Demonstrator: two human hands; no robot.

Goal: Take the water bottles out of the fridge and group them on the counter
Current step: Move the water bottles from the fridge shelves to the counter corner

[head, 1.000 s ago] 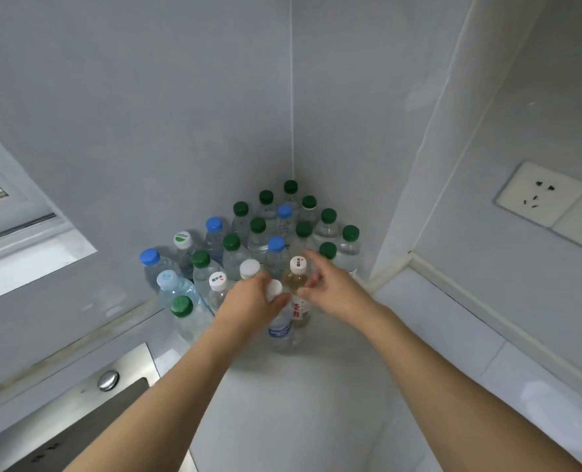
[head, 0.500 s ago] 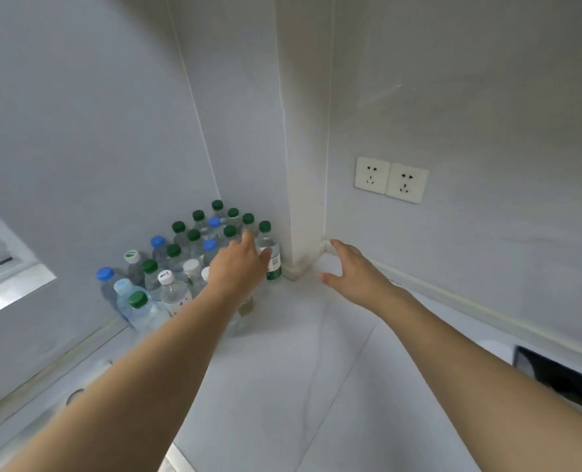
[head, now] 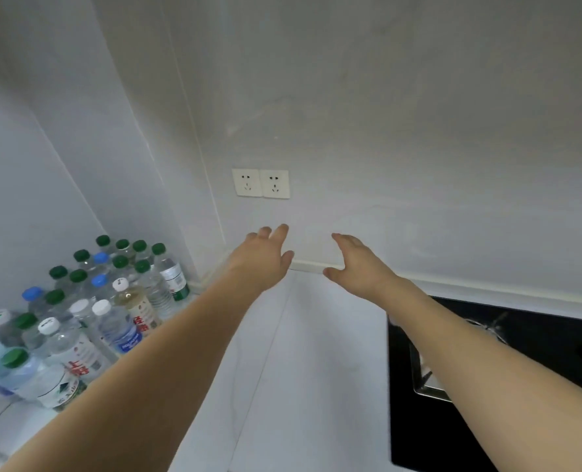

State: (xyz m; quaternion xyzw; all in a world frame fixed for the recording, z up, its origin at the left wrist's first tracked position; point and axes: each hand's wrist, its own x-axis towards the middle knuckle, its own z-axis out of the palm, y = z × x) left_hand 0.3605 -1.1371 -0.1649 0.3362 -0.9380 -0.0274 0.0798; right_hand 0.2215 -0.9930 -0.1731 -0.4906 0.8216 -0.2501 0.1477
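Here both hands, left hand point(head: 265, 264) and right hand point(head: 359, 267), hang released right of the bottles point(head: 88, 311); next likely a fridge trip

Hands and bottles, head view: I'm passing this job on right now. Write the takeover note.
Left hand: open, holding nothing, raised over the counter near the wall.
Right hand: open, holding nothing, beside the left.
Bottles: a large upright group in the counter's left corner, green, blue and white caps.
Stove: black, at the right.
Done: many bottles grouped.
Left: the fridge is out of view, so check it for remaining bottles and add them to the group.
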